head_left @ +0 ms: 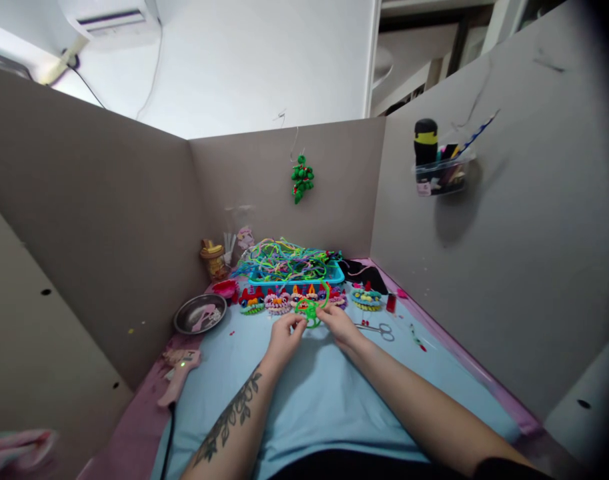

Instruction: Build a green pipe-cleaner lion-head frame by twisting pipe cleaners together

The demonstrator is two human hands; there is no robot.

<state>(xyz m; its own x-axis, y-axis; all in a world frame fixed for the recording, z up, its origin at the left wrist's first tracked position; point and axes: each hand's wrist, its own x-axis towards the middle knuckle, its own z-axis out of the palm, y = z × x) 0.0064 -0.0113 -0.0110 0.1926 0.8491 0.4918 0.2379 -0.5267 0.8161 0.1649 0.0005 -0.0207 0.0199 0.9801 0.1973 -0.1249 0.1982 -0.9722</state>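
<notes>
Across counter [129, 433], light-blue cloth [329, 400] lay spread; at far end, turquoise tray [337, 274] heaped with pipe cleaners [284, 259], row of fuzzy figures [277, 302] before it. Left hand [287, 333] and right hand [337, 324] pinched green pipe-cleaner piece [310, 311] above cloth. Scissors [375, 329] lay near right hand.

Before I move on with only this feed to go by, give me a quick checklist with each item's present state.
1. Left hand on the green piece: ok, pinching its near edge.
2. Right hand on the green piece: ok, pinching its right side.
3. Scissors out of both hands: ok, lying right of the right hand.
4. Pink glue gun away from both hands: ok, lying at left.
5. Glue gun's heat: cannot tell.
6. Strands sorted in the blue tray: not ok, tangled.
</notes>
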